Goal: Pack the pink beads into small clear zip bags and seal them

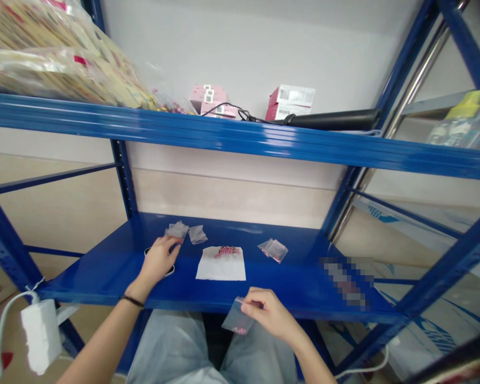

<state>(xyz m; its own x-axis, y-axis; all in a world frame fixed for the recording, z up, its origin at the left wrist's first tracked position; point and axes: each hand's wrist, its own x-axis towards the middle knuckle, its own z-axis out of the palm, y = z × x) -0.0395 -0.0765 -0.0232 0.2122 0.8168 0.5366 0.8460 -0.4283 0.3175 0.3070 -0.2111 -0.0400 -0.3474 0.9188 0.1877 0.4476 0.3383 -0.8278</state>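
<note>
My right hand (269, 312) pinches the upper corner of a small clear zip bag (237, 318) in front of the shelf's front edge. Pink beads rest in the bag's bottom. On the left, my left hand (160, 260) reaches over the blue shelf with its fingers stretched toward a cluster of small clear bags (177, 229); whether the fingertips touch them I cannot tell. Another clear bag (197, 234) lies just right of that cluster. Between my hands, a white paper sheet (221, 271) carries a pile of pink and red beads (227, 250).
Filled zip bags (273, 249) lie right of the paper. A mostly covered phone-like object (168, 272) is under my left hand. The upper shelf beam (240, 133) crosses above, with pink boxes (213, 98) and a black rod (336, 119). A white power strip (40, 336) hangs at left.
</note>
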